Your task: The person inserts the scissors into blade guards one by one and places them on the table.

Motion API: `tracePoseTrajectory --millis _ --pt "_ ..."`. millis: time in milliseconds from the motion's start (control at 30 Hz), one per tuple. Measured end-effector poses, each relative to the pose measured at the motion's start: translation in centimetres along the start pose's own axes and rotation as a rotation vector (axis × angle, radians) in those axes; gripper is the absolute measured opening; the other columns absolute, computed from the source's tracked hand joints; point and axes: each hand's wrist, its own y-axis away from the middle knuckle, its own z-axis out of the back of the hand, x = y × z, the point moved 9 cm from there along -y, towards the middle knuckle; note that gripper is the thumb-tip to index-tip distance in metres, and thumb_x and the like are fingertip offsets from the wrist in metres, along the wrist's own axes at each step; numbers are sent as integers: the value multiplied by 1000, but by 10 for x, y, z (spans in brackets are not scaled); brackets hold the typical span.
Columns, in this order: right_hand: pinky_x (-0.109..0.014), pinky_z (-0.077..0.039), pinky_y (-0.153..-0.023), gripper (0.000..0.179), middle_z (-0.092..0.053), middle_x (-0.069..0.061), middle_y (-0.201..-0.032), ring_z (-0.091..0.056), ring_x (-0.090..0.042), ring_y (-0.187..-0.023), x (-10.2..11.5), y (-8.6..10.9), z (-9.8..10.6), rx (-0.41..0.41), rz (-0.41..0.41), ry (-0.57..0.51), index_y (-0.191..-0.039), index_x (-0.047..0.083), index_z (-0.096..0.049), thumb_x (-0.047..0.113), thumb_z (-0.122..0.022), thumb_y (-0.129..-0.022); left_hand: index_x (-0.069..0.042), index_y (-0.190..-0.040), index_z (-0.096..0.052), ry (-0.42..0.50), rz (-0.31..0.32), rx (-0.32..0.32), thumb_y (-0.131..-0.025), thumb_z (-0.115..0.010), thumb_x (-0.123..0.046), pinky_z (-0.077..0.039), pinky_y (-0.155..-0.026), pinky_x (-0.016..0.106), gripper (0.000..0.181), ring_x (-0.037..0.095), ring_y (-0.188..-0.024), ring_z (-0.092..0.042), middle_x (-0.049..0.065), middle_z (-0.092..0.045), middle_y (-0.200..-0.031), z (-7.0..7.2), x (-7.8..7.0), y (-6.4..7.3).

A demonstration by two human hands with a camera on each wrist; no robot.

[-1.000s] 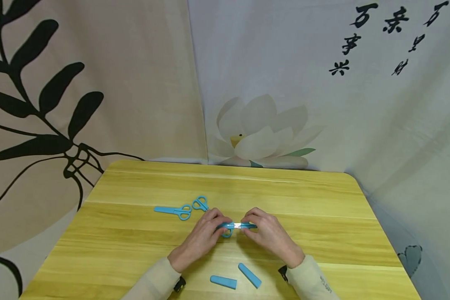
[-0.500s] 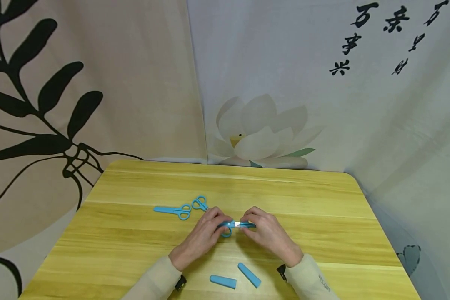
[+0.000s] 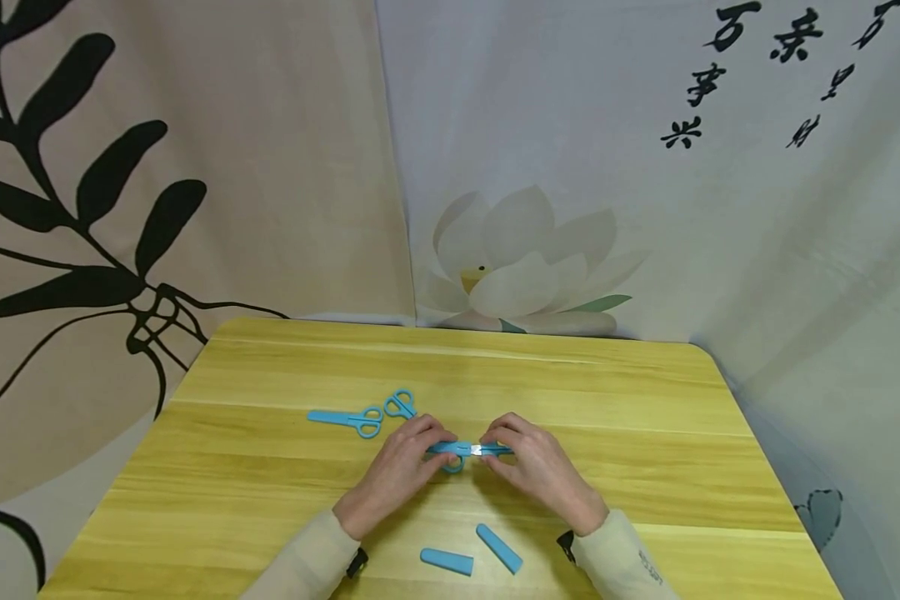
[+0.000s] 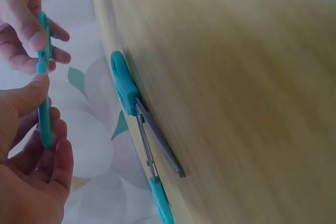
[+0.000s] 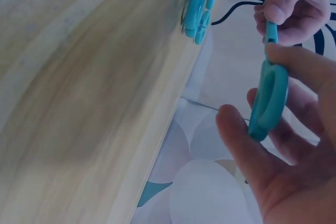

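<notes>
Between my hands is a pair of blue scissors, level, with a short strip of silver blade showing. My left hand pinches the blue blade cover that sits over the blade end. The fingers and thumb of my right hand grip the handle, one ring facing the right wrist camera. Beneath them, an uncovered pair of scissors lies on the table with its blades spread; from the head, just a handle ring of it shows below the left fingertips.
Covered scissors lie left of the hands, beside another scissors handle whose far end is hidden by my left hand. Two loose blue blade covers lie nearer the front of the wooden table. Printed cloth hangs behind.
My left fingers have shifted slightly left along the blade cover, so more of it shows. The right hand and the things on the table stay put.
</notes>
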Motion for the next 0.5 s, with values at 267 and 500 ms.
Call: tracePoseTrajectory --millis 267,500 --pt "-33 -60 -76 22 -69 -2 -110 -71 -18 -93 -5 3 -1 -9 -45 -25 -103 8 -76 14 -87 -85 -13 -105 -81 -21 -50 -35 -84 -87 -12 -49 -67 24 21 7 -79 -53 -7 -62 -92 0 -2 0" --pt "-30 -60 -74 19 -70 1 -106 -70 -14 -89 -6 5 2 -63 -33 -42 -98 12 -77 14 -89 -84 -13 -104 -81 -42 -88 -63 -86 -85 -13 -48 -66 23 19 7 -78 -51 -6 -61 -90 1 -5 0"
